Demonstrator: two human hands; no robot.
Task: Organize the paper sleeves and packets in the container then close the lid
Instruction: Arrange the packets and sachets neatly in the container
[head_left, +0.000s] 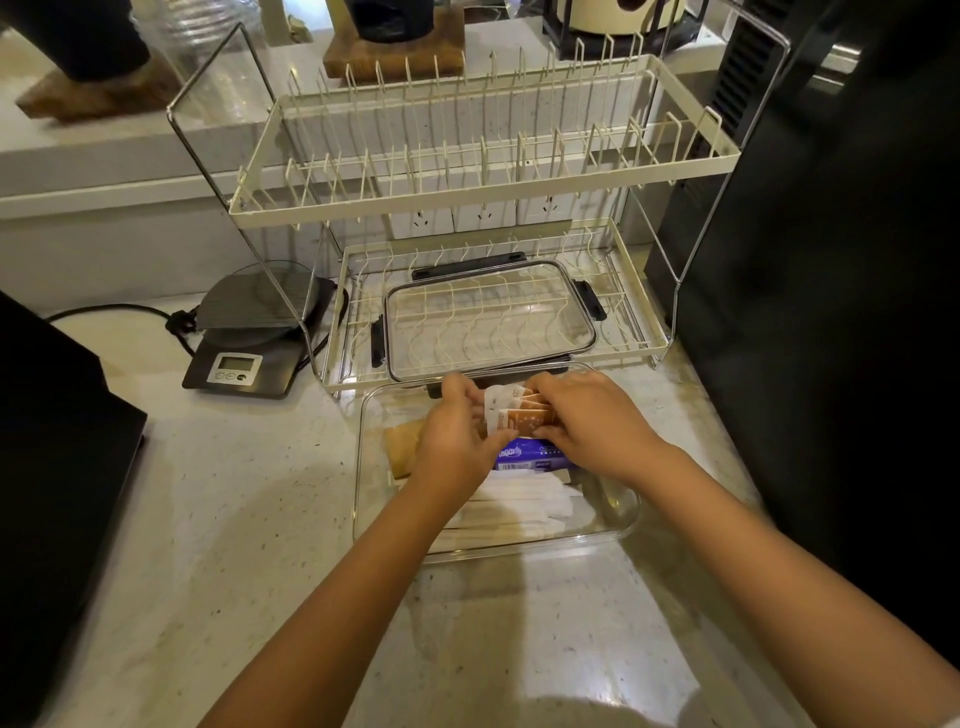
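A clear plastic container (621, 512) stands open on the counter. Inside lie white paper sleeves (524, 506) at the front, a blue and white packet (524, 453) in the middle and a tan packet (401, 446) at the left. My left hand (457, 434) and my right hand (587, 418) together hold a small stack of brown and white packets (519, 413) over the back of the container. The clear lid (488, 317) with black clips lies on the lower shelf of the rack behind it.
A cream two-tier wire dish rack (483, 197) stands right behind the container. A digital scale (244, 353) with a cable sits at the left. A black appliance (831, 260) fills the right side, and another dark object (52, 467) the left edge.
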